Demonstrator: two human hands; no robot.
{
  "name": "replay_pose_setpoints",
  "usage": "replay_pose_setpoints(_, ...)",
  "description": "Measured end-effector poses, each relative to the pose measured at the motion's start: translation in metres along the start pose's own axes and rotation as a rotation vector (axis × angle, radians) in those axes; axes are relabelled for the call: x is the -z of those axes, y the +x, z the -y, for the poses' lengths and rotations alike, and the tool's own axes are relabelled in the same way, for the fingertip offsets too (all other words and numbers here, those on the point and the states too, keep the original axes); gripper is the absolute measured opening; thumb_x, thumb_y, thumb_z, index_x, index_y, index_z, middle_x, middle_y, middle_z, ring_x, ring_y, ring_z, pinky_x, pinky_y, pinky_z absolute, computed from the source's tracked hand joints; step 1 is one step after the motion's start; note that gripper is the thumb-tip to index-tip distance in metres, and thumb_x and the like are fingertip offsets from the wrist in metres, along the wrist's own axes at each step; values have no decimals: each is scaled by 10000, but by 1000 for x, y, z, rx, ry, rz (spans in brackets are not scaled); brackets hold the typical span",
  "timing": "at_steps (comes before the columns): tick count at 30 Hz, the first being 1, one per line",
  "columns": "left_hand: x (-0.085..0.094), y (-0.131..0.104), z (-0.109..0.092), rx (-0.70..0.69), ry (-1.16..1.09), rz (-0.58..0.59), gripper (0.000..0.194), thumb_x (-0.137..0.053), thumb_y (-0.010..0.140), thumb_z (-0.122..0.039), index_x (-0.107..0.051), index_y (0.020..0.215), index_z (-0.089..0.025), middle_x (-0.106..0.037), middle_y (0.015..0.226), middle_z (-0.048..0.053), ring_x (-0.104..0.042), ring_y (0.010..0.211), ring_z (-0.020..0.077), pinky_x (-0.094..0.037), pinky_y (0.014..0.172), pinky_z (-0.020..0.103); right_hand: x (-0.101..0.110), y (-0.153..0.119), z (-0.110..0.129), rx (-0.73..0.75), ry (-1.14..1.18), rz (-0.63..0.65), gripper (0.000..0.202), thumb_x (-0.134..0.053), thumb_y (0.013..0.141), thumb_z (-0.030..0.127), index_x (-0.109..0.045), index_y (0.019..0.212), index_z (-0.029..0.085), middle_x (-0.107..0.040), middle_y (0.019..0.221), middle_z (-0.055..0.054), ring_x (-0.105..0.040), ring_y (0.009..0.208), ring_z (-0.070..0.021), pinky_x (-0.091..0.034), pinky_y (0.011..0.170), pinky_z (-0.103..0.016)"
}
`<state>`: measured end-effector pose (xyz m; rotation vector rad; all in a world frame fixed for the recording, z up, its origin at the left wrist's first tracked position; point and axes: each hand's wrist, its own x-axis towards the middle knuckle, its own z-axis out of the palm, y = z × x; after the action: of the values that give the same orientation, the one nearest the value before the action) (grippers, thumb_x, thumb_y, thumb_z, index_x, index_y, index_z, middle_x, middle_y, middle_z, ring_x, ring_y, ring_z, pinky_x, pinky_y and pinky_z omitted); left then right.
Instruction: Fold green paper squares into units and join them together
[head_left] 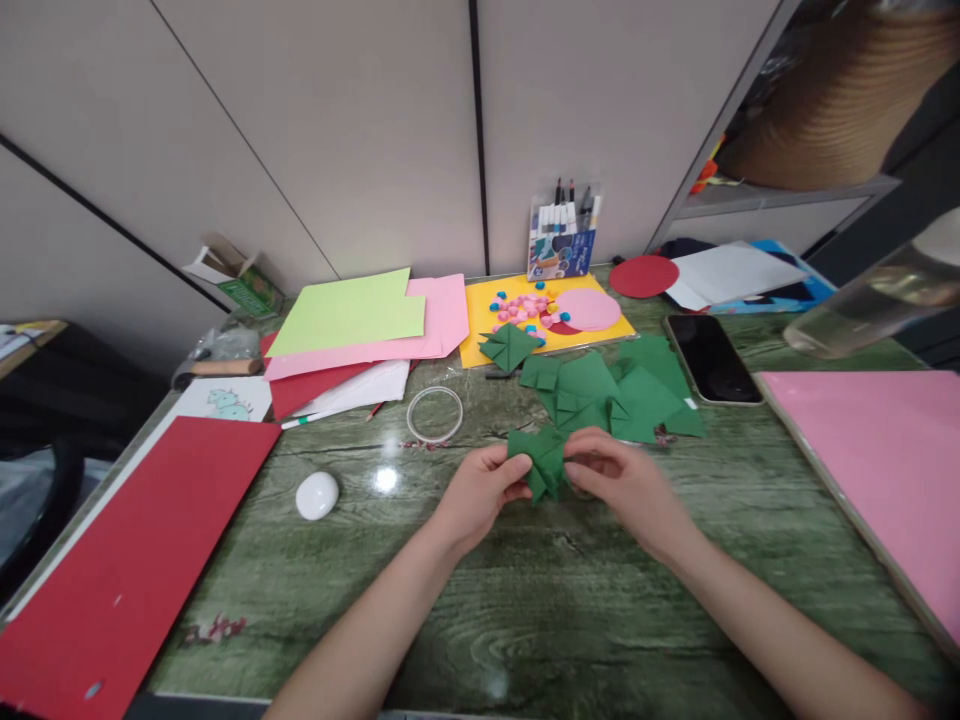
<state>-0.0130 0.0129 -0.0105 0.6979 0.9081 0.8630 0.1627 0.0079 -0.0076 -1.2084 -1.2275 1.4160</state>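
Note:
A folded green paper piece [541, 462] is held between my two hands, just above the green table. My left hand [487, 485] pinches its left side, with the thumb on top. My right hand [609, 468] is closed at its right edge, thumb and fingers together on the paper. Part of the right fingertips is hidden. Right behind my hands lie several green paper pieces [581, 385], some folded and overlapping. Another folded green paper piece [508, 347] rests on the front of a yellow sheet [474, 320].
Pink and lime paper [349, 310] is stacked at the back left. A red sheet [150, 560] lies at the left, near a white rounded object [317, 496] and a ring-shaped roll [435, 415]. At the right are a phone [712, 358], a clear bottle [862, 295] and pink paper [885, 460].

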Motion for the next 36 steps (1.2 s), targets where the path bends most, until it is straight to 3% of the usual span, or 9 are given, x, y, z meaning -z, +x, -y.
replay_pose_setpoints(4,0,-1,1,-26,9,-3,195,-681,700,-307,-697,768,-125,-627,718,33,-522,650,92,-431,630,213,-1,-2,1,160,-173,-15,120,-604,758,221,-684,845,236,-580,988,-57,-568,920,-176,-487,758,-293)
replay_pose_setpoints(9,0,-2,0,-48,18,14,179,-662,724,-289,-703,805,-135,-635,743,36,-531,670,92,-438,637,207,-1,-2,2,131,-175,60,173,-554,807,260,-685,919,253,-638,1042,-53,-559,1023,-188,-449,886,-329)
replay_pose_setpoints(15,0,-1,-1,-46,10,12,199,-655,733,-299,-698,829,-131,-627,725,36,-525,631,85,-432,609,204,0,-1,1,-20,-3,107,203,-613,773,325,-669,957,261,-615,1135,-46,-570,1023,-198,-469,846,-312)
replay_pose_setpoints(22,1,-2,0,-30,-17,-7,216,-673,716,-324,-680,781,-118,-608,693,23,-525,614,73,-430,594,189,2,-3,-2,-101,155,169,267,-681,725,298,-629,983,255,-606,1076,-36,-571,929,-171,-442,843,-304)
replay_pose_setpoints(30,-1,-4,-5,4,-44,-14,242,-682,701,-343,-656,801,-124,-606,683,13,-533,570,75,-470,531,197,1,-1,0,-188,269,78,223,-739,647,307,-636,827,224,-559,1079,-29,-550,845,-139,-447,760,-265)
replay_pose_setpoints(36,-3,-5,-9,-10,-96,-18,176,-656,725,-279,-654,804,-122,-643,725,33,-581,625,104,-508,593,241,2,1,5,-180,207,39,207,-715,661,339,-601,753,194,-540,834,-8,-511,717,-114,-442,654,-227)
